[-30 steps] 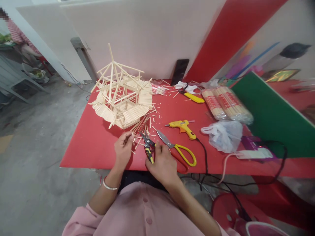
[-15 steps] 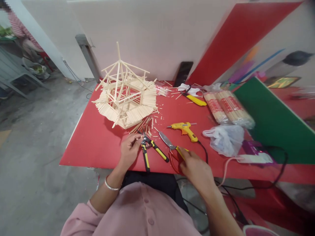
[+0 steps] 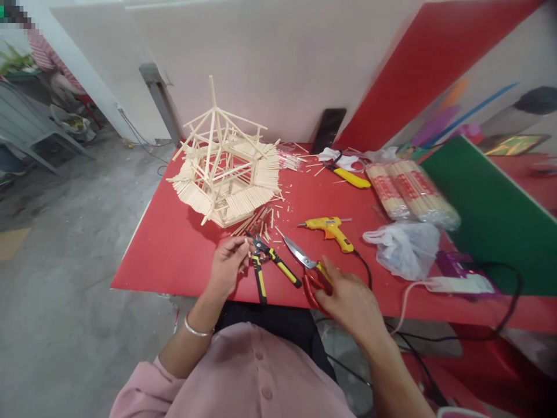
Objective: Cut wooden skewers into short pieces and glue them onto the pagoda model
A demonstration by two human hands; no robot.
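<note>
My left hand (image 3: 226, 264) is closed in a pinch on a short wooden stick (image 3: 247, 246) near the table's front edge. Just right of it lie black-and-yellow pliers (image 3: 263, 255), their handles spread apart. My right hand (image 3: 348, 295) is at the handles of the scissors (image 3: 300, 253), with thumb and forefinger apart; it partly covers the red and yellow grips. The blades rest on the table and point away to the left. Beyond my left hand stands a pavilion-like model (image 3: 224, 174) built of pale sticks, with loose sticks (image 3: 255, 220) lying at its foot.
On the red table (image 3: 174, 261) lie a yellow glue gun (image 3: 328, 227), a yellow-handled cutter (image 3: 352, 177), wrapped stick bundles (image 3: 409, 188) and a plastic bag (image 3: 407, 247). A phone (image 3: 329, 130) leans at the wall. Cables hang over the front edge at right.
My right hand has shifted slightly right and its fingers have spread, showing more of the scissors' red grip. My left hand has turned a little with the stick. The view has shifted slightly.
</note>
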